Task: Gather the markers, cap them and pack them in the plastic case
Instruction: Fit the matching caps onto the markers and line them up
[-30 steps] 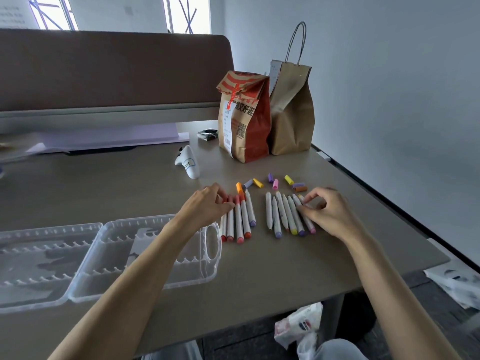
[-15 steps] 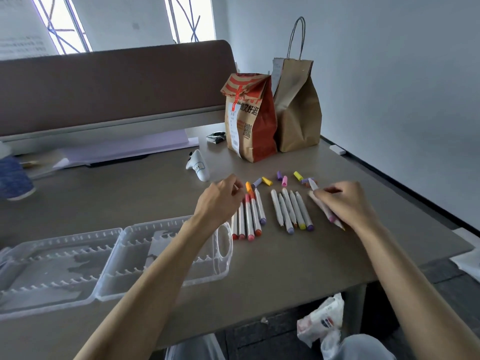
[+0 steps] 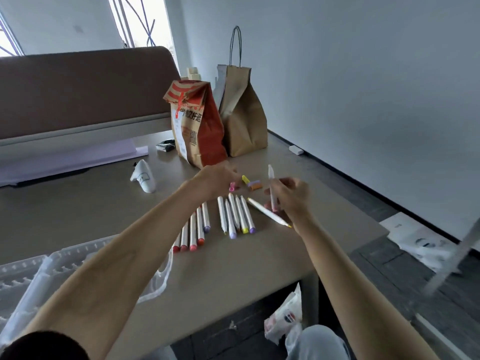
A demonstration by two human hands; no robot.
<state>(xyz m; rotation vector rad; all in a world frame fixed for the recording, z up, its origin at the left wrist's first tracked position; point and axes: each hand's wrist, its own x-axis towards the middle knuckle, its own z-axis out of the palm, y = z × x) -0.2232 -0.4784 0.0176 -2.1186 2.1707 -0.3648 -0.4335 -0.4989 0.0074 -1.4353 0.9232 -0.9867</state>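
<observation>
White markers lie in two rows on the table: a left group (image 3: 193,229) with red, orange and purple ends, and a right group (image 3: 236,214) with yellow and purple ends. My right hand (image 3: 292,197) holds one marker (image 3: 271,183) upright, pink end down. Another marker (image 3: 267,211) lies slanted beneath that hand. Loose caps lie behind the rows: pink (image 3: 233,187), yellow (image 3: 245,179), purple (image 3: 254,182) and orange (image 3: 254,187). My left hand (image 3: 218,178) reaches over the left group, fingertips at the pink cap; whether it grips the cap is unclear. The clear plastic case (image 3: 28,274) lies open at lower left.
Two paper bags, one red-printed (image 3: 197,126) and one plain brown (image 3: 241,113), stand behind the caps. A white controller (image 3: 144,176) lies to the left. A brown partition (image 3: 85,87) backs the desk. The table edge (image 3: 337,258) is close on the right, with a plastic bag (image 3: 285,315) under it.
My right hand picked one marker out of the right row and raised it upright. My left hand moved from the left markers forward to the caps.
</observation>
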